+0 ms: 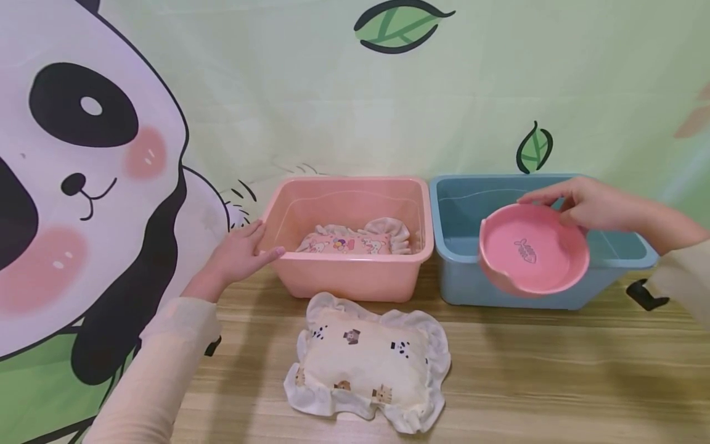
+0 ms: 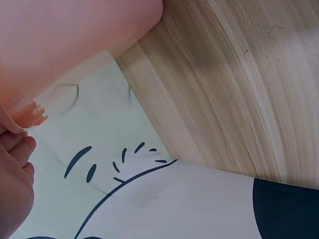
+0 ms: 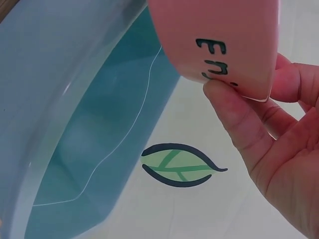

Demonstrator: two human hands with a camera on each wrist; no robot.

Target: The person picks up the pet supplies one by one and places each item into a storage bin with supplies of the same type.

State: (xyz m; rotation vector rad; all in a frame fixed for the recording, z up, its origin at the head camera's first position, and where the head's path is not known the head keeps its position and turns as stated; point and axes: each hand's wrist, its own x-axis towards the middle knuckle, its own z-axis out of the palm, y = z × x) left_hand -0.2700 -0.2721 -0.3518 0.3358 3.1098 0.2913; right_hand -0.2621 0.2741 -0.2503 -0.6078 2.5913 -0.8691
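My right hand [image 1: 590,200] pinches the rim of a pink pet bowl [image 1: 546,256] with a fish-bone print inside. The bowl is tilted toward me, over the front edge of a blue tub [image 1: 510,287]. Dark lettering shows on its outer wall [image 3: 212,30] in the right wrist view, with the thumb pressed below it. My left hand [image 1: 235,253] rests at the left rim of a pink tub [image 1: 355,271], fingers extended and thumb near the front corner. Inside that tub lies a pink ruffled pillow [image 1: 355,242] with printed animals.
A cream pillow [image 1: 371,361] with white ruffles and animal faces lies on the wooden table [image 1: 527,370] in front of the pink tub. The two tubs stand side by side before a green backdrop [image 1: 277,80] printed with a panda and leaves.
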